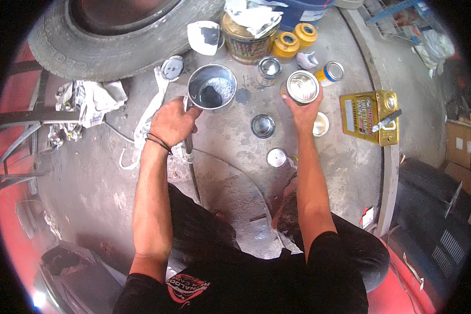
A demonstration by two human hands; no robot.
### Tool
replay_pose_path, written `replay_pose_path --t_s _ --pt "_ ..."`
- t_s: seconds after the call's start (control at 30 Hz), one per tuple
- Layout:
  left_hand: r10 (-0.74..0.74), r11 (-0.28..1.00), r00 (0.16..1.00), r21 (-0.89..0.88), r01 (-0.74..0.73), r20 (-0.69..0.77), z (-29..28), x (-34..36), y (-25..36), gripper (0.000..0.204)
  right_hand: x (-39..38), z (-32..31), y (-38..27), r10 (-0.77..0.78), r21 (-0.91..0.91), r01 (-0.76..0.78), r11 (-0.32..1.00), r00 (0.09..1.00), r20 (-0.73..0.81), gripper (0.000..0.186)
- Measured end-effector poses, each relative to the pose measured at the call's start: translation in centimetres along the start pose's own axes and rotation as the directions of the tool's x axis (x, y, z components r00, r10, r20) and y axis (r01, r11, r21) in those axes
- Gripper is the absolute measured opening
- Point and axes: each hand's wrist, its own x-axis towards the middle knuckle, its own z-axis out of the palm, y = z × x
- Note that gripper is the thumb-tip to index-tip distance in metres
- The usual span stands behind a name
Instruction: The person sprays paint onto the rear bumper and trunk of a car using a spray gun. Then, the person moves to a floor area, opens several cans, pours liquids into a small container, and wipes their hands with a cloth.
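Left hand (171,123) wraps handle (188,140) of round metal cup (212,72), grainy pale-grey contents (225,90). Right hand (304,111) clasps cylindrical metal can (302,87). Boxy gold tin (361,123), rough concrete floor (97,167).

Cup (195,87) left of held tin (302,89), tyre (125,52) behind and left of cup, canister (369,123) rightmost.

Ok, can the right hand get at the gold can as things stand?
Probably not yet: the right hand is wrapped around an open tin. The path itself looks free, with nothing visible standing between hand and gold can.
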Motion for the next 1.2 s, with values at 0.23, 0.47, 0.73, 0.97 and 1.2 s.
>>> replay_pose_path --t_s 0.23,0.47,0.73,0.97,1.2 --pt "0.006 1.0 0.997 -0.006 -0.006 -0.082 -0.3 -0.6 -4.2 0.054 -0.5 0.8 -2.6 0.08 -0.019 -0.08 0.997 0.997 0.008 0.11" --pt "0.021 0.998 0.999 -0.052 -0.023 -0.042 -0.6 -0.8 -2.8 0.051 0.2 -2.6 -6.3 0.127 -0.042 -0.124 0.991 0.988 0.091 0.11" --pt "0.044 0.998 0.999 -0.055 -0.043 0.023 -0.2 0.1 -2.1 0.049 1.4 -3.5 -12.0 -0.103 -0.209 0.143 0.967 0.976 0.19 0.112" --pt "-0.002 1.0 0.999 -0.015 0.003 0.038 -0.8 1.4 -2.9 0.059 4.2 -2.4 -15.6 -0.075 -0.671 0.299 0.678 0.937 0.342 0.115" --pt "-0.048 0.998 0.998 -0.038 0.046 -0.046 -1.1 1.2 -3.8 0.047 6.2 0.1 -16.6 -0.005 -0.822 0.301 0.483 0.94 0.341 0.114"
